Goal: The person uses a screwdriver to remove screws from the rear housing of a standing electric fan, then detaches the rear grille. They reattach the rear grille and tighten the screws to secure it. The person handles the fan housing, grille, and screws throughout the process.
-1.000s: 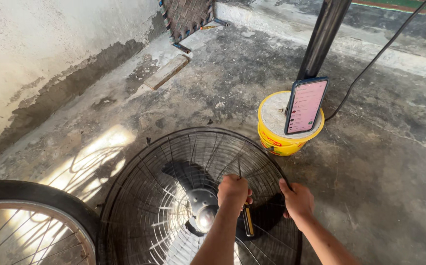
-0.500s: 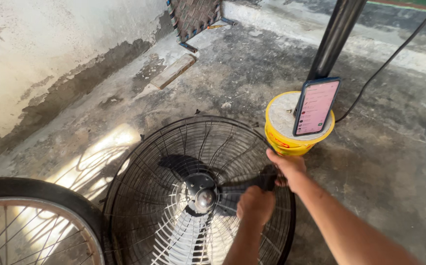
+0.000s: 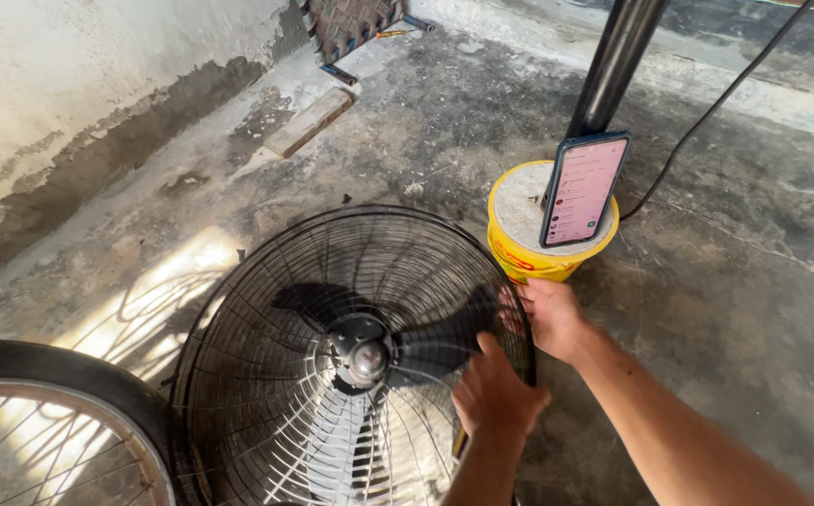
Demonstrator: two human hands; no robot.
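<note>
I am looking down at a big round fan [image 3: 350, 356] that lies on the dusty concrete floor [image 3: 725, 309]. It has a black wire cage, and I can see dark blades and a round hub in the middle. My right hand [image 3: 552, 319] is on the right edge of the cage, with my fingers curled around the rim, holding it. My left hand [image 3: 496, 394] rests on the wires just below, near the same edge. It seems to be closed on a thin tool [image 3: 460, 442], but only a little yellowish bit shows under my hand, so I cannot tell what it is. Just beside my right hand stands a yellow bucket [image 3: 547, 258]. A phone [image 3: 583, 187] leans on a dark pole [image 3: 618, 66] there. A wheel [image 3: 51, 422] is at the bottom left.
</note>
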